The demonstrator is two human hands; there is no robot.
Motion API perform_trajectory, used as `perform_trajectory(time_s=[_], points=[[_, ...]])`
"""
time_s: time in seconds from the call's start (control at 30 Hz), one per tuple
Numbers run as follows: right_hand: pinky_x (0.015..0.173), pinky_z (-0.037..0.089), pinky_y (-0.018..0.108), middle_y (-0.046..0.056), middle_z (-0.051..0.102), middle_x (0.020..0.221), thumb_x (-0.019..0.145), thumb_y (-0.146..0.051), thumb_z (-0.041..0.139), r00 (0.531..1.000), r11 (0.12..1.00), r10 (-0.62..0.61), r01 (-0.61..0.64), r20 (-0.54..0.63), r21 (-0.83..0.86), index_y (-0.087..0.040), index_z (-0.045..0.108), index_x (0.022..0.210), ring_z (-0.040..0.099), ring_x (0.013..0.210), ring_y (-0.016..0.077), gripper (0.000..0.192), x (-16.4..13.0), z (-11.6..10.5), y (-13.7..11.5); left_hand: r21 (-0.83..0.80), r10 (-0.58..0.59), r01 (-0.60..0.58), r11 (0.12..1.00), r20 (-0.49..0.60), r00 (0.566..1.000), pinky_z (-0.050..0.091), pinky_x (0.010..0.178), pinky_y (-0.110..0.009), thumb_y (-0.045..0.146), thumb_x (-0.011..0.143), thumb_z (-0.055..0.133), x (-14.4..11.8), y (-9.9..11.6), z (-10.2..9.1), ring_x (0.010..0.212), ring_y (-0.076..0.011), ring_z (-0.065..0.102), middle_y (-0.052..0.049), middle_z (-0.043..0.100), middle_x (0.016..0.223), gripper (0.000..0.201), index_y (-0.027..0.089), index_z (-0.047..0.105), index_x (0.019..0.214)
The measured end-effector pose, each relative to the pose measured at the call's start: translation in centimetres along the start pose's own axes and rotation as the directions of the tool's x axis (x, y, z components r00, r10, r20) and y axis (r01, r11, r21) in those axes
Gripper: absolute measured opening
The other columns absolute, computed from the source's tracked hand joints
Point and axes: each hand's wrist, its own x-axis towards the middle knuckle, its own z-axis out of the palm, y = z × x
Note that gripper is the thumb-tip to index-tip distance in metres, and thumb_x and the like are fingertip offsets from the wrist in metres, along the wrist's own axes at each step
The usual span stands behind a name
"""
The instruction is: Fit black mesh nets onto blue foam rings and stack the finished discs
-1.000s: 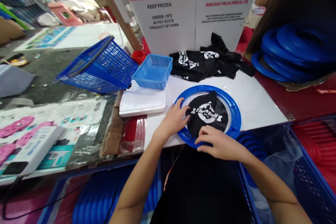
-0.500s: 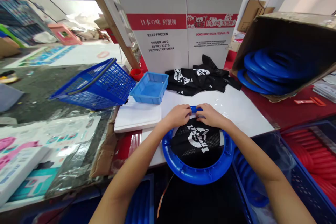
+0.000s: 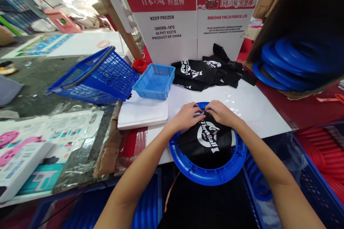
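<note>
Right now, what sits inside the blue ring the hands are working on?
Inside the blue ring lies a black mesh net with a white logo. The left hand and right hand cover the net's far edge, so how it meets the ring there cannot be seen.

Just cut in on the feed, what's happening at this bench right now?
A person has both hands on the far edge of a blue plastic ring that overhangs the front of the white table. The left hand and right hand pinch a black mesh net with a white logo against that far rim. More black nets lie piled behind, and a tipped cardboard box holds more blue rings.
</note>
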Motion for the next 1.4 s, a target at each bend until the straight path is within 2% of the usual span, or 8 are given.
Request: perform_trajectory(time_s=[0.13,0.23,0.47,0.63,0.73,0.83,1.07,1.4], points=[[0.084,0.049,0.04,0.01,0.07,0.101,0.103,-0.011,0.044,0.993,0.99,-0.114,0.116,0.019,-0.079,-0.02,0.07,0.107,0.057,0.093,0.0241,0.028,-0.1,0.3,0.5,-0.156,-0.076,0.074,0.985,-0.01,0.997,0.055,0.103,-0.048,0.034,0.095,0.071,0.0,-0.2,0.0,0.103,-0.0261,0.071,-0.008,0.07,0.111,0.013,0.023,0.077,0.092],[0.083,0.05,0.039,0.01,0.07,0.101,0.103,-0.009,0.044,0.988,0.98,-0.153,0.152,0.001,-0.125,-0.02,0.073,0.106,0.057,0.093,0.024,0.031,-0.2,0.4,0.9,-0.23,-0.09,0.086,0.969,-0.008,0.996,0.055,0.103,-0.046,0.031,0.09,0.075,0.0,-0.1,-0.1,0.104,-0.0255,0.071,-0.007,0.071,0.109,0.011,0.022,0.073,0.084],[0.085,0.051,0.041,0.011,0.071,0.103,0.103,-0.007,0.047,0.972,0.946,-0.221,0.194,-0.081,-0.259,-0.02,0.077,0.106,0.057,0.098,0.0245,0.032,-0.3,0.5,0.8,-0.102,-0.143,0.137,0.985,-0.049,0.989,0.055,0.1,-0.047,0.032,0.093,0.071,0.4,0.7,0.2,0.099,-0.0273,0.071,-0.009,0.071,0.107,0.015,0.02,0.078,0.099],[0.083,0.05,0.039,0.01,0.072,0.101,0.103,-0.009,0.05,0.957,0.922,-0.254,0.197,-0.137,-0.332,-0.02,0.077,0.105,0.059,0.097,0.0237,0.03,-0.4,0.6,0.9,-0.211,-0.197,0.184,0.96,-0.043,0.979,0.055,0.097,-0.038,0.026,0.091,0.072,1.0,0.6,-0.1,0.098,-0.0238,0.07,-0.006,0.072,0.101,0.008,0.02,0.077,0.089],[0.082,0.048,0.039,0.008,0.074,0.099,0.104,-0.011,0.052,0.965,0.928,-0.217,0.157,-0.147,-0.339,-0.02,0.077,0.108,0.06,0.095,0.0232,0.026,-0.4,0.8,1.1,-0.231,-0.244,0.229,0.946,-0.04,0.969,0.054,0.096,-0.038,0.025,0.091,0.071,1.4,0.7,-0.3,0.097,-0.0236,0.07,-0.005,0.075,0.099,0.007,0.019,0.075,0.089],[0.083,0.047,0.039,0.008,0.076,0.099,0.103,-0.01,0.051,0.983,0.942,-0.126,0.077,-0.133,-0.326,-0.02,0.077,0.11,0.062,0.095,0.0237,0.028,-0.4,1.0,1.2,-0.211,-0.266,0.253,0.944,-0.035,0.963,0.054,0.093,-0.038,0.024,0.092,0.068,1.7,0.9,-0.5,0.096,-0.0242,0.071,-0.006,0.077,0.099,0.009,0.018,0.075,0.089],[0.087,0.054,0.04,0.01,0.073,0.103,0.098,-0.003,0.046,0.995,0.966,0.023,-0.047,-0.096,-0.255,-0.02,0.078,0.113,0.063,0.096,0.0245,0.039,-0.2,1.3,1.0,-0.212,-0.301,0.288,0.934,-0.034,0.953,0.054,0.091,-0.036,0.026,0.091,0.07,2.1,0.4,-0.6,0.092,-0.0237,0.072,-0.005,0.081,0.094,0.011,0.019,0.078,0.087],[0.091,0.055,0.038,0.011,0.07,0.107,0.1,-0.004,0.047,0.993,0.948,0.115,-0.118,-0.028,-0.295,-0.018,0.076,0.117,0.063,0.102,0.0251,0.036,0.0,1.2,0.5,-0.257,-0.27,0.241,0.936,-0.081,0.96,0.052,0.087,-0.034,0.025,0.09,0.069,2.0,0.1,-0.2,0.089,-0.0223,0.071,-0.004,0.08,0.092,0.009,0.02,0.075,0.084]])
